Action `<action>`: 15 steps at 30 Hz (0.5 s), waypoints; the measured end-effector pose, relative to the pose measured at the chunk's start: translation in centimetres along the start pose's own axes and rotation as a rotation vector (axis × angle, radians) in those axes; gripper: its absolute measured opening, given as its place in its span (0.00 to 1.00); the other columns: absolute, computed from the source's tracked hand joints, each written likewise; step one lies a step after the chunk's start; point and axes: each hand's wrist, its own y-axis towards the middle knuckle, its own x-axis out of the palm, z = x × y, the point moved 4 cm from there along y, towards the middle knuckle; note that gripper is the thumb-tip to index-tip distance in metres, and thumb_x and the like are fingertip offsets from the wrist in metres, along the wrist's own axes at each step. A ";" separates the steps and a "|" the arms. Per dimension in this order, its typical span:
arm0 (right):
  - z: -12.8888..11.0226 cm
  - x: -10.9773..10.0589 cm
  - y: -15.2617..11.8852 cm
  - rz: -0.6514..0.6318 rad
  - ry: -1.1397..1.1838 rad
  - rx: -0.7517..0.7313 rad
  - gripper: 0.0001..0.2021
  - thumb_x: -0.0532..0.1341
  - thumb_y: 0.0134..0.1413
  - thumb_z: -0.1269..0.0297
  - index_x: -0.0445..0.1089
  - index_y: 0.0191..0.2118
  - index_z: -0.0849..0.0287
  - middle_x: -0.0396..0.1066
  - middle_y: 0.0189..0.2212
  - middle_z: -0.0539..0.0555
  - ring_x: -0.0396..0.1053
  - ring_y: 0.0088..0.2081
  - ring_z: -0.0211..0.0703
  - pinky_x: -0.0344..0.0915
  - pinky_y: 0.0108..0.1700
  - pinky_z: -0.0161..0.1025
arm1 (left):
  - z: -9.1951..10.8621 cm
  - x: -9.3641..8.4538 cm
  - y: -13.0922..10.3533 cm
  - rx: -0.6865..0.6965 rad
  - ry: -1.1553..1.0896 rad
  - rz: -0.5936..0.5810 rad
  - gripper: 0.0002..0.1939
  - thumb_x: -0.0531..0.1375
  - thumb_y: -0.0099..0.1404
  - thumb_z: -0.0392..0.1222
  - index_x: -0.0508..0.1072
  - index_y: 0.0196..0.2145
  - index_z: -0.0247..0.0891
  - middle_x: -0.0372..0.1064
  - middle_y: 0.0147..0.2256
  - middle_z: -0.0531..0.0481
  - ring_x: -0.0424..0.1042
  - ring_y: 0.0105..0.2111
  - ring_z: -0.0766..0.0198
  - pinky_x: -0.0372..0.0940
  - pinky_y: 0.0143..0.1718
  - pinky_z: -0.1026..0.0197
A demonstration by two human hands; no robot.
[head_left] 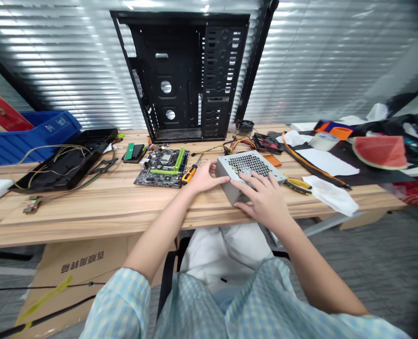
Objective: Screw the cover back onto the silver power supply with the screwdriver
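Observation:
A grey power supply unit [249, 161] with a honeycomb grille facing up rests on the wooden table in front of me. My left hand [206, 178] holds its left side, thumb against the near face. Across its top and near face lies my right hand [265, 195], fingers spread over the grille edge and thumb low on the front. Just left of my left hand are an orange-and-black screwdriver [189, 174] and a motherboard [164, 167] with green slots. Yellow-and-black pliers [299, 185] lie beyond my right hand, partly hidden by the unit.
An open black computer case [180, 75] stands behind, near the blinds. Bundled cables [242, 142] and a small fan [245, 126] sit behind the unit. At left are a black panel [68, 162] and blue bin [46, 136]. White papers [331, 194] lie right.

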 end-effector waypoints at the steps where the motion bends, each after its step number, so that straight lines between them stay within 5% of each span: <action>1: 0.1 0.1 0.0 0.007 0.009 0.003 0.31 0.69 0.52 0.59 0.64 0.62 0.51 0.68 0.60 0.57 0.63 0.59 0.62 0.51 0.63 0.65 | 0.2 0.0 0.0 0.002 -0.010 -0.002 0.38 0.72 0.49 0.56 0.68 0.52 0.34 0.70 0.50 0.37 0.71 0.47 0.53 0.67 0.50 0.50; 7: 0.3 0.6 -0.4 0.056 0.060 0.011 0.26 0.66 0.55 0.59 0.66 0.59 0.55 0.67 0.60 0.58 0.63 0.61 0.60 0.44 0.66 0.67 | 1.2 0.2 0.4 0.006 -0.260 0.087 0.32 0.62 0.62 0.58 0.64 0.58 0.41 0.66 0.56 0.40 0.69 0.52 0.53 0.62 0.57 0.51; 15: 1.3 0.3 -0.3 0.118 0.258 0.045 0.31 0.63 0.57 0.55 0.59 0.64 0.58 0.70 0.57 0.62 0.66 0.60 0.55 0.42 0.68 0.66 | 1.9 1.3 0.2 -0.058 -0.302 0.066 0.42 0.69 0.53 0.51 0.59 0.61 0.41 0.66 0.57 0.41 0.66 0.56 0.52 0.61 0.58 0.51</action>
